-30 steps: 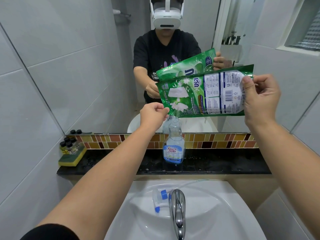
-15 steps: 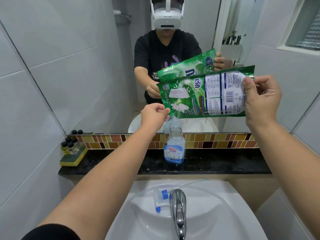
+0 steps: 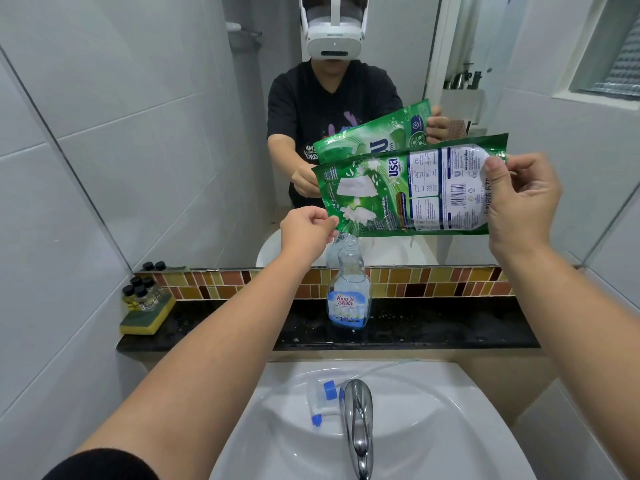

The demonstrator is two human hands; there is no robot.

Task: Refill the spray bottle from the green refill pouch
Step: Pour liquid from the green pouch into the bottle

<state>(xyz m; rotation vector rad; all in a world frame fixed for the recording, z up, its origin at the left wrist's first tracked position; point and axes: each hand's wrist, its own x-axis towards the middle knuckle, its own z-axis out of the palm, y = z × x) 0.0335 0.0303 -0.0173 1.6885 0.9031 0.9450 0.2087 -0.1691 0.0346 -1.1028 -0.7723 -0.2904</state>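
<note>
Bare forearms, a black sleeve (image 3: 100,465) at the left elbow

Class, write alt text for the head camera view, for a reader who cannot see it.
Two hands hold a green refill pouch sideways above an open spray bottle on a dark ledge: the left hand pinches its lower corner over the bottle's neck, the right hand grips the other end. Below, the spray head lies in the white sink beside the tap.

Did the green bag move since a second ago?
No. The green refill pouch hangs over the spray bottle as before, its corner above the neck; both barely shifted against the tile strip.
</note>
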